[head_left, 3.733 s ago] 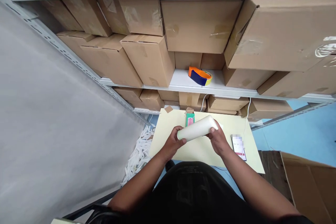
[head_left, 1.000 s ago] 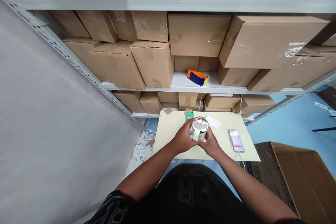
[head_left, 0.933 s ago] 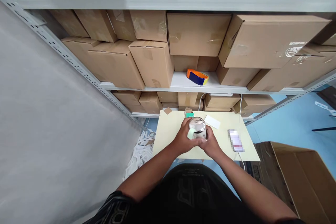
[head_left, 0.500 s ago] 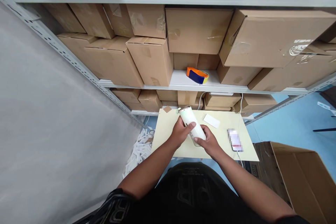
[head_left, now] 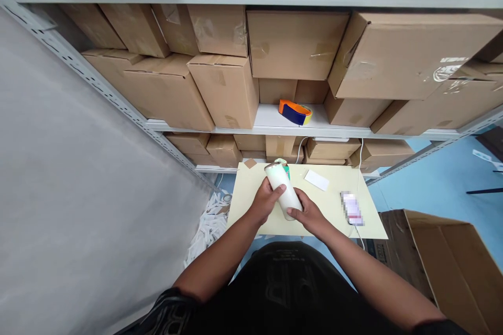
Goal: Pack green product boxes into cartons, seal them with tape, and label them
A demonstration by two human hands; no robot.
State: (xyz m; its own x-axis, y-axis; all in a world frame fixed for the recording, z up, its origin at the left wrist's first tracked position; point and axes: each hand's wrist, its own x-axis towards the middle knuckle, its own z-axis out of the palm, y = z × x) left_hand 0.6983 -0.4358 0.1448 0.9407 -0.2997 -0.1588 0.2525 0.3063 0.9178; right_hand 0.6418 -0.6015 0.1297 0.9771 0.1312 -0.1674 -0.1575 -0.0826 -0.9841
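Head view, left to right. Paper scraps [head_left: 208, 225] lie on the floor beside the pale yellow table [head_left: 245, 196].

Left hand [head_left: 264, 203] is closed around the middle of a white bottle [head_left: 282, 191]. The bottle is tilted, its far end pointing toward the shelf [head_left: 271, 118]. I cannot tell whether it touches the table. A small green box [head_left: 284, 165] stands just behind that far end. Up on the shelf sits an orange and blue tape dispenser [head_left: 294, 111].

Right hand [head_left: 310, 215] grips the bottle's near end.

A white card [head_left: 316, 180] and a phone [head_left: 351, 208] lie apart on the table. An open carton [head_left: 451, 256] is on the floor at far right.

My reading: the work is midway. The bottle is wholly in hand, neither set down nor inside any box.
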